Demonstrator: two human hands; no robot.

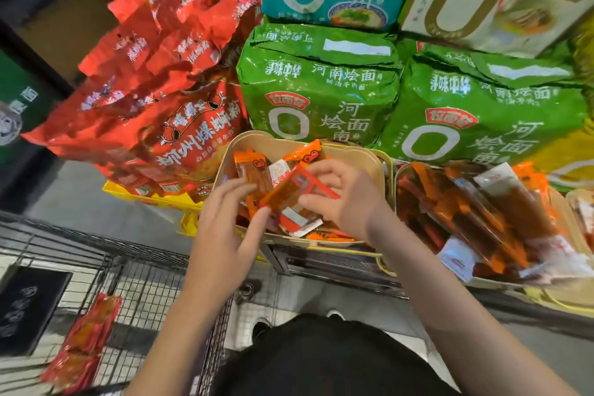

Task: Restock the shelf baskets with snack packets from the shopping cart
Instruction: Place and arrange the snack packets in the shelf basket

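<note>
Landmark: the beige shelf basket, to which every place below is referred.
Snack packet: an orange packet is held just above the basket's middle, over the loose packets already lying inside.
Left hand: placed at the basket's near-left rim; its fingers are pinched on the packet's lower end.
Right hand: placed over the basket's near-right part; its fingers are curled round the packet's upper end.
Neighbouring basket: just right of the landmark, heaped with darker packets.
Shopping cart: near-left of the basket and below it; a red-orange bundle of packets is left in it.
Step in hand: a packet is judged to be in the course of being laid into the basket.
Next move: release into the basket is called for, then a reach to the cart for more.
</note>
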